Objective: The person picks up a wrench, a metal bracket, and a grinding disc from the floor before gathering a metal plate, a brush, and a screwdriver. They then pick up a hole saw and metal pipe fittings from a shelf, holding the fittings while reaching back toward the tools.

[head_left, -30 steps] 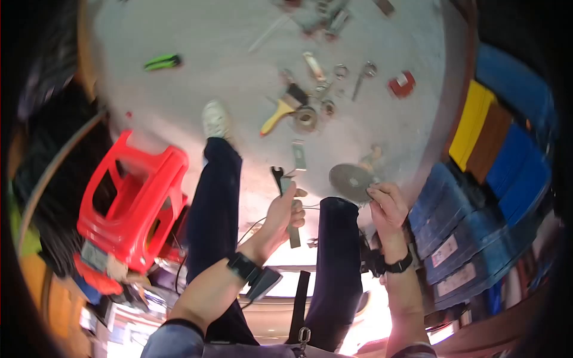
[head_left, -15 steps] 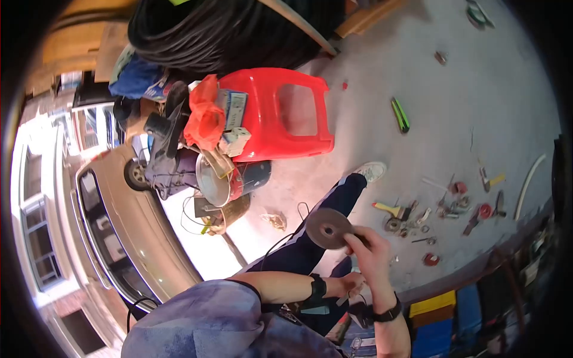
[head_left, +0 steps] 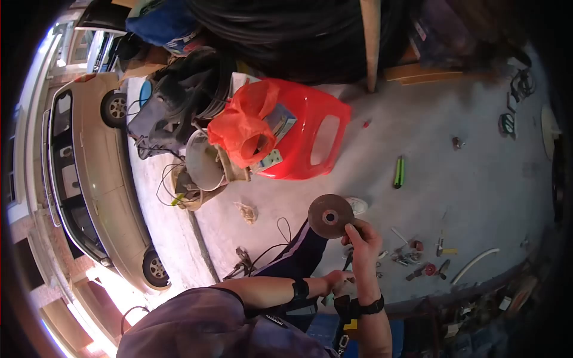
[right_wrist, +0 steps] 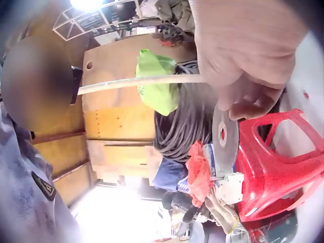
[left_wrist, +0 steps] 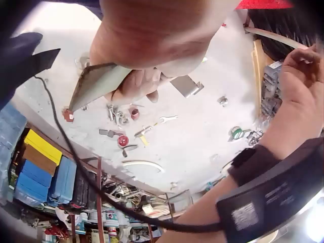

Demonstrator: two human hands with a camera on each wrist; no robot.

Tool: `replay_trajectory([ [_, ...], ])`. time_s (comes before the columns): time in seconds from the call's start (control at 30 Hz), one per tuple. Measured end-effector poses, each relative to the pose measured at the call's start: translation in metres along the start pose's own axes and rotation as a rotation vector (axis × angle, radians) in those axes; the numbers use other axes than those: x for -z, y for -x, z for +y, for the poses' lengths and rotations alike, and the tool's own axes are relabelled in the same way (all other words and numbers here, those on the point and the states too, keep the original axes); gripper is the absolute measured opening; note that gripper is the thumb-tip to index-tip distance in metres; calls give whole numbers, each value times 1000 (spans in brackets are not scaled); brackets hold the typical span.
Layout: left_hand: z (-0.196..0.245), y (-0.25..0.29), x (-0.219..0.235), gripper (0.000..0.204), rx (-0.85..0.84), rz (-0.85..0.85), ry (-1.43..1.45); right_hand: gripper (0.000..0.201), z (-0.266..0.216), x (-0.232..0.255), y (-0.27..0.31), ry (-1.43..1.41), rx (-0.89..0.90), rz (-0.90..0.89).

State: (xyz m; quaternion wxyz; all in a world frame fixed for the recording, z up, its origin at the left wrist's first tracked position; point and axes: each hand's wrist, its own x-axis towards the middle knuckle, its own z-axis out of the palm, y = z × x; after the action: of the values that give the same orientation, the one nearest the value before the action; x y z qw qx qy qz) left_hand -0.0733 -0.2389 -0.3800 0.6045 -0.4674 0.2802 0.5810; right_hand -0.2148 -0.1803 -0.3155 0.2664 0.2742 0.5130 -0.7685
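Observation:
My right hand (head_left: 364,244) pinches the edge of a round brown-grey grinding disc (head_left: 320,224) between thumb and fingers. The disc faces up in the head view, its centre hole showing. Seen nearly edge-on in the right wrist view, the disc (right_wrist: 230,147) hangs below the fingers. Lower down, near the right wrist, is my left hand (head_left: 336,281). In the left wrist view its fingers curl round a flat metal wrench (left_wrist: 98,86); the notched end sticks out on the other side of the hand, and the middle is hidden by the palm.
A red plastic stool (head_left: 298,137) stands ahead with an orange bag (head_left: 242,134) on it, beside a bucket (head_left: 203,158). A green-handled tool (head_left: 399,172) and several loose tools lie on the floor. A coil of black hose (head_left: 286,36) is behind; a van (head_left: 98,179) stands left.
The head view has swung round from the floor tools toward the stool and van. My right hand has lifted the disc away from the knee; the left hand keeps its wrench.

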Motion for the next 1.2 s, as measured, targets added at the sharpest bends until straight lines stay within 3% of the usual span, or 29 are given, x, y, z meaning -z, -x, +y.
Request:
replay_trajectory([
  [0.1, 18, 13, -11, 24, -24, -45, -10, 14, -7, 17, 9, -30, -22, 108],
  [0.13, 31, 22, -14, 25, 188, -59, 191, 14, -7, 24, 13, -40, -8, 133],
  [0.17, 30, 28, -17, 25, 205, -66, 166, 14, -8, 31, 18, -56, 9, 163],
  [0.23, 24, 38, -18, 24, -117, -120, 56, 14, -9, 45, 28, -23, 5, 236],
  [0.3, 31, 42, -18, 19, 96, 47, 227, 15, -8, 64, 53, -20, 15, 366],
  [0.33, 29, 46, -8, 18, 178, -192, 379, 18, 4, 78, 64, 39, 66, 408],
  [0.37, 28, 54, -18, 20, 94, 33, 250, 19, 18, 88, 81, 26, 102, 486],
  [0.4, 20, 46, -4, 21, 52, 69, 167, 20, 26, 98, 103, -158, 152, 499],
  [0.47, 17, 51, -12, 27, 79, 139, 77, 19, 46, 119, 150, -102, 173, 651],
  [0.5, 18, 45, -4, 30, 253, -266, 226, 18, 53, 128, 182, -112, 161, 716],
  [0.63, 16, 81, -66, 38, 313, -16, -35, 22, 102, 139, 314, -32, 175, 1069],
  [0.7, 27, 86, -107, 42, 350, 51, -170, 26, 119, 142, 366, 136, -7, 1272],
  [0.73, 29, 85, -118, 43, 359, 13, -243, 26, 131, 135, 397, 108, 9, 1366],
  [0.8, 32, 81, -157, 43, 349, -38, -450, 28, 148, 113, 451, 28, -124, 1510],
  [0.83, 42, 77, -173, 29, 369, -313, -846, 28, 153, 98, 475, -40, -172, 1586],
  [0.87, 13, 106, -217, 28, 216, -203, -1034, 28, 156, 79, 497, -108, -220, 1652],
  [0.9, -13, 138, -253, 27, 42, -94, -1199, 27, 179, 63, 501, -162, -119, 1811],
  [0.93, -20, 149, -269, 27, 49, -130, -1244, 27, 202, 47, 504, -207, -7, 1963],
  [1.0, -36, 165, -300, 21, 10, -234, -1330, 29, 186, 3, 542, -659, -28, 2080],
  [1.03, -40, 165, -311, 21, 20, -270, -1367, 28, 191, -16, 556, -733, 98, 2182],
  [1.1, -36, 162, -321, 8, 74, -718, -1420, 23, 199, -57, 579, -818, 328, 2400],
  [1.13, -35, 147, -324, 8, 85, -728, -1444, 20, 169, -81, 600, -1003, 404, 2487],
  [1.2, -38, 110, -332, 44, 160, -255, -1119, 17, 181, -121, 620, -935, 534, 2750],
])
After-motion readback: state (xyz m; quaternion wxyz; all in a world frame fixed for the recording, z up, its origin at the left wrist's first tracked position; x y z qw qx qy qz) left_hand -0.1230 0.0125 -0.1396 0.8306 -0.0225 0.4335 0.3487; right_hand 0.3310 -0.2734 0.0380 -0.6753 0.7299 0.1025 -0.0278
